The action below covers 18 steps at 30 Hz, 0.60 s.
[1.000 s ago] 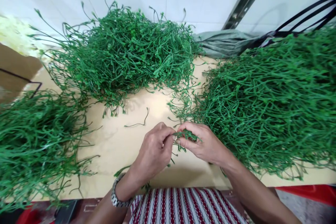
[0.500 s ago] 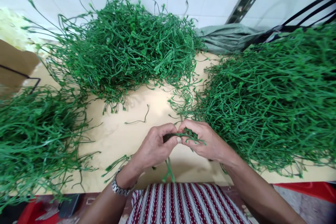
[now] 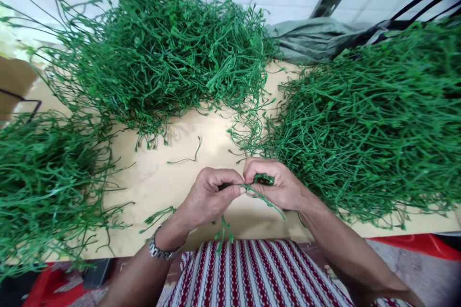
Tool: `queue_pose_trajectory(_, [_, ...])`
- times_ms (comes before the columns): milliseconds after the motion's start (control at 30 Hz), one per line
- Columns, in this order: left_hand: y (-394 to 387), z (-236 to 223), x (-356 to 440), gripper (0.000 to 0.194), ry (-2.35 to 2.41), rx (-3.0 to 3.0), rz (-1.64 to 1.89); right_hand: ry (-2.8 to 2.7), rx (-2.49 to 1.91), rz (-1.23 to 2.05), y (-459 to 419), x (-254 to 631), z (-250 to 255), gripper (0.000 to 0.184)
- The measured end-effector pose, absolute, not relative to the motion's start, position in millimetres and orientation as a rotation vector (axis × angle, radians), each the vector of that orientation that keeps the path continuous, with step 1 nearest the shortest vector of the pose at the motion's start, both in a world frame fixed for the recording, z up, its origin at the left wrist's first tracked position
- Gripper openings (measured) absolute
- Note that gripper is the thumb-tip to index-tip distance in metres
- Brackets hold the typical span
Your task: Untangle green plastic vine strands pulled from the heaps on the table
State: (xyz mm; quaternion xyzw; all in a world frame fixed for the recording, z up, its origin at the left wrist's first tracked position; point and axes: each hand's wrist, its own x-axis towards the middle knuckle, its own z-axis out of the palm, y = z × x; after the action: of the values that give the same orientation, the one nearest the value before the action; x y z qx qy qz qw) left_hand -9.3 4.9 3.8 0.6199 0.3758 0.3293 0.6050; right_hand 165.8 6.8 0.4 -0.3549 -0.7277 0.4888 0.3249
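Note:
My left hand [image 3: 211, 196] and my right hand [image 3: 283, 187] meet over the table's front edge, thumbs and forefingers pinched together. Between the fingertips runs a thin green artificial flower stem [image 3: 269, 203], its end trailing below my right hand. Several stems [image 3: 224, 231] hang beneath my left hand; what its palm holds is mostly hidden. More green shows inside the curl of my right hand. A few stems [image 3: 158, 215] lie by my left wrist, and one loose stem [image 3: 195, 152] rests farther up the table.
Large heaps of green stems lie at the back [image 3: 173, 53], the left [image 3: 54, 172] and the right [image 3: 370, 129] of the pale tabletop [image 3: 144, 172]. Behind stand a grey-green cloth bag [image 3: 313, 41] and a white tiled wall. A brown cardboard piece [image 3: 16, 84] is far left.
The stem's free end now hangs lower past my right hand, and my fingers have shifted slightly on it. The whole view has moved a little, with the heaps appearing higher.

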Motion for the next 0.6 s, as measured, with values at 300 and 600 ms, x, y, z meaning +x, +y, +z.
queue_pose_trajectory(300, [-8, 6, 3, 0.014, 1.099, 1.591, 1.099, -1.568, -0.929, 1.149, -6, 156, -7, 0.013])
queue_pose_trajectory(600, [-4, 8, 1, 0.015, 1.074, 1.428, 0.955, -1.525, -0.946, 1.261, -3, 158, -8, 0.013])
